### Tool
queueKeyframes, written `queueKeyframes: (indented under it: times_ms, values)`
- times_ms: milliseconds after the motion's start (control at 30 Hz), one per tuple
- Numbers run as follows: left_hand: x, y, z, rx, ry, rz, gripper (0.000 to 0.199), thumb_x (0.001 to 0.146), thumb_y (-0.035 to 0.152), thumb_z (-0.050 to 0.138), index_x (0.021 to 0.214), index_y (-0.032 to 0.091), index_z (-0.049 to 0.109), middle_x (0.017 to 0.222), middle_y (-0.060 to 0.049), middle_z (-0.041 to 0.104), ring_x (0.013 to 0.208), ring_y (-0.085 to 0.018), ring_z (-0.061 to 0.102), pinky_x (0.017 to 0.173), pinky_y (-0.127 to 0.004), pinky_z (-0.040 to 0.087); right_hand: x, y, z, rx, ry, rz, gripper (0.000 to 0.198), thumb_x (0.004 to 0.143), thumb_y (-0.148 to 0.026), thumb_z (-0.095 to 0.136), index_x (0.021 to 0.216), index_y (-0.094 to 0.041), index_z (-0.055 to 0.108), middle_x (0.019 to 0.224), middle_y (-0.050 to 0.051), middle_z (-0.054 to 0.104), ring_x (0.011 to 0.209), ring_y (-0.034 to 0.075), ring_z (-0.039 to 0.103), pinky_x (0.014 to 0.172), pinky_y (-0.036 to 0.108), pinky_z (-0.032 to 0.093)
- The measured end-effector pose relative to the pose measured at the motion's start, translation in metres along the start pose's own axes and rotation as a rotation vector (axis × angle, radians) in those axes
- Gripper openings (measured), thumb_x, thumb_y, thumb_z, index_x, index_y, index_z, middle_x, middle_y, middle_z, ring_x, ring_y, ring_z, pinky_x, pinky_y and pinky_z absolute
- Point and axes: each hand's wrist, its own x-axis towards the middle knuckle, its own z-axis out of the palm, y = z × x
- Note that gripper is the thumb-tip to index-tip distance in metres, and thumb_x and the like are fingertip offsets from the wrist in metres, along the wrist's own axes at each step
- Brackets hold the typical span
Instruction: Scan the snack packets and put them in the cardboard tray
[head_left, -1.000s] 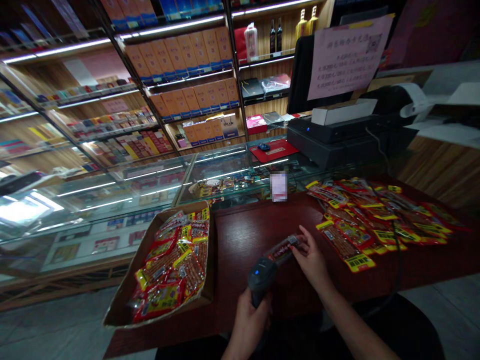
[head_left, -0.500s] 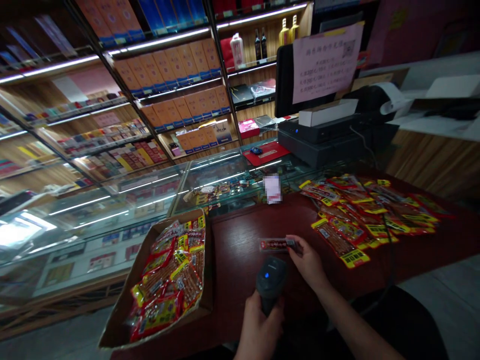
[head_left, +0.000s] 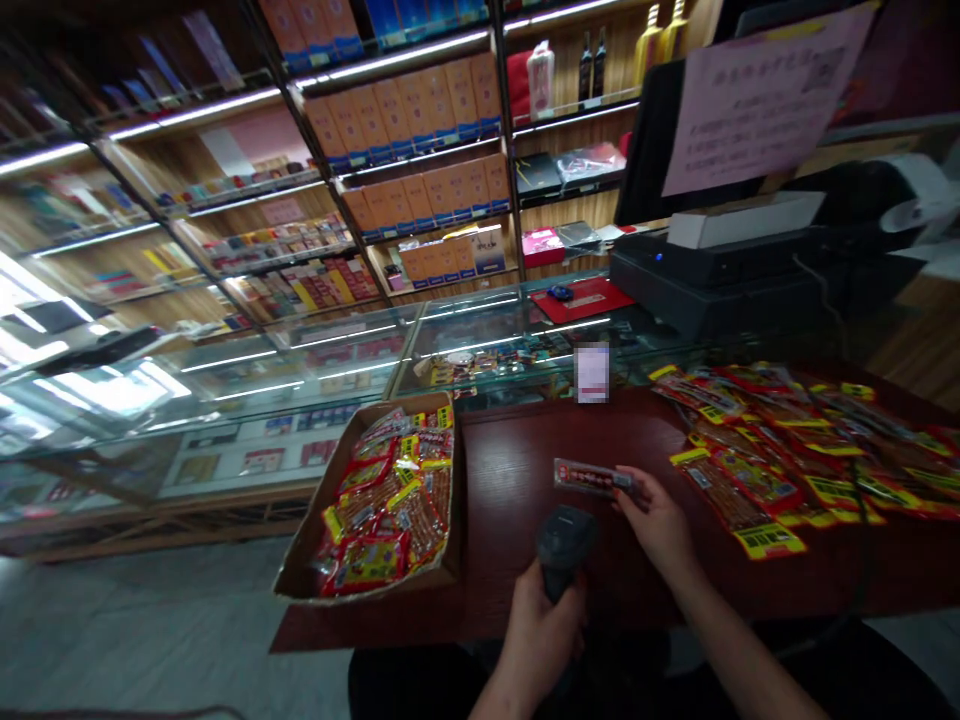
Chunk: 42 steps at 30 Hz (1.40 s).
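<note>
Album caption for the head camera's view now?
Scanner in the left hand, slim packet in the right hand, at a dark red table.

Orange boxes (head_left: 414,105) stand in rows on the wall shelves (head_left: 562,218), dark bottles (head_left: 586,72) and gold bottles (head_left: 649,48) to their right. A pale printed sheet (head_left: 757,115) partly covers a black monitor (head_left: 645,150); a red mat (head_left: 600,300) lies on the glass display case (head_left: 352,350).
</note>
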Motion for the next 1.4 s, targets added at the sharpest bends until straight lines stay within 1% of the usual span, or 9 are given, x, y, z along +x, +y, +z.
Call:
queueKeyframes:
  times_ms: [167, 333, 500, 600, 767, 967, 1067, 1267, 1400]
  values:
    - [0.012, -0.027, -0.015, -0.096, 0.1, -0.038, 0.033, 0.077, 0.048, 0.068, 0.086, 0.018, 0.058, 0.05, 0.007, 0.055, 0.033, -0.009, 0.045, 0.033, -0.019, 0.033, -0.005, -0.051, 0.036, 0.072, -0.119, -0.007, 0.053, 0.076, -0.045, 0.075, 0.123, -0.024, 0.061, 0.117, 0.01, 0.073, 0.096, 0.026, 0.074, 0.073, 0.037, 0.065]
    - [0.015, -0.031, -0.017, -0.106, 0.055, -0.043, 0.026, 0.079, 0.04, 0.067, 0.088, 0.017, 0.058, 0.051, 0.006, 0.056, 0.036, -0.009, 0.046, 0.034, -0.018, 0.035, -0.011, -0.132, 0.129, 0.024, -0.486, -0.285, 0.027, 0.084, -0.027, 0.065, 0.111, -0.023, 0.066, 0.114, 0.007, 0.072, 0.095, 0.02, 0.073, 0.083, 0.031, 0.06]
    - [0.011, -0.028, -0.017, -0.154, 0.088, -0.027, 0.027, 0.077, 0.041, 0.069, 0.086, 0.017, 0.059, 0.053, 0.007, 0.055, 0.036, -0.008, 0.045, 0.036, -0.019, 0.036, -0.013, -0.161, 0.216, -0.365, -0.806, -0.508, 0.046, 0.081, -0.007, 0.063, 0.123, -0.025, 0.066, 0.103, 0.001, 0.076, 0.077, 0.014, 0.071, 0.076, 0.026, 0.056]
    - [0.009, -0.025, -0.017, -0.155, 0.103, -0.023, 0.028, 0.076, 0.04, 0.069, 0.087, 0.017, 0.059, 0.053, 0.007, 0.055, 0.037, -0.008, 0.044, 0.037, -0.019, 0.037, -0.022, -0.163, 0.229, -0.626, -0.861, -0.641, 0.032, 0.084, -0.007, 0.064, 0.112, -0.022, 0.072, 0.1, 0.005, 0.077, 0.091, 0.02, 0.071, 0.084, 0.03, 0.054]
    - [0.009, -0.019, -0.02, -0.074, 0.075, -0.012, 0.026, 0.075, 0.041, 0.067, 0.081, 0.017, 0.057, 0.052, 0.006, 0.055, 0.038, -0.01, 0.047, 0.036, -0.02, 0.036, -0.021, -0.144, 0.153, -0.752, -0.579, -0.799, 0.027, 0.091, -0.019, 0.06, 0.116, -0.024, 0.07, 0.132, 0.009, 0.067, 0.125, 0.027, 0.056, 0.104, 0.043, 0.046]
    - [0.014, -0.024, -0.019, -0.048, 0.048, 0.025, 0.032, 0.077, 0.046, 0.068, 0.084, 0.016, 0.058, 0.051, 0.006, 0.055, 0.037, -0.009, 0.047, 0.036, -0.019, 0.034, -0.001, -0.075, -0.037, -1.226, 0.166, -0.372, 0.039, 0.094, -0.032, 0.05, 0.126, -0.015, 0.066, 0.131, 0.023, 0.064, 0.12, 0.041, 0.058, 0.095, 0.056, 0.047]
    - [0.015, -0.027, -0.017, -0.043, 0.053, 0.023, 0.035, 0.076, 0.048, 0.07, 0.084, 0.016, 0.058, 0.052, 0.006, 0.056, 0.036, -0.009, 0.047, 0.035, -0.019, 0.034, -0.001, -0.047, -0.099, -1.434, 0.266, -0.2, 0.043, 0.097, -0.038, 0.044, 0.126, -0.012, 0.063, 0.118, 0.024, 0.069, 0.104, 0.041, 0.064, 0.081, 0.056, 0.05]
    - [0.014, -0.024, -0.017, -0.002, 0.1, 0.009, 0.039, 0.072, 0.051, 0.073, 0.081, 0.016, 0.059, 0.051, 0.005, 0.056, 0.036, -0.009, 0.048, 0.035, -0.019, 0.035, 0.003, -0.034, -0.111, -1.521, 0.172, -0.096, 0.046, 0.093, -0.043, 0.057, 0.127, -0.013, 0.063, 0.112, 0.021, 0.068, 0.098, 0.037, 0.066, 0.075, 0.048, 0.052]
    - [0.013, -0.023, -0.016, -0.014, 0.094, 0.004, 0.039, 0.07, 0.052, 0.074, 0.079, 0.017, 0.058, 0.05, 0.005, 0.056, 0.036, -0.009, 0.046, 0.035, -0.019, 0.033, 0.019, -0.032, -0.099, -1.312, -0.027, -0.05, 0.038, 0.083, -0.031, 0.07, 0.118, -0.017, 0.069, 0.109, 0.017, 0.066, 0.101, 0.03, 0.068, 0.087, 0.039, 0.053]
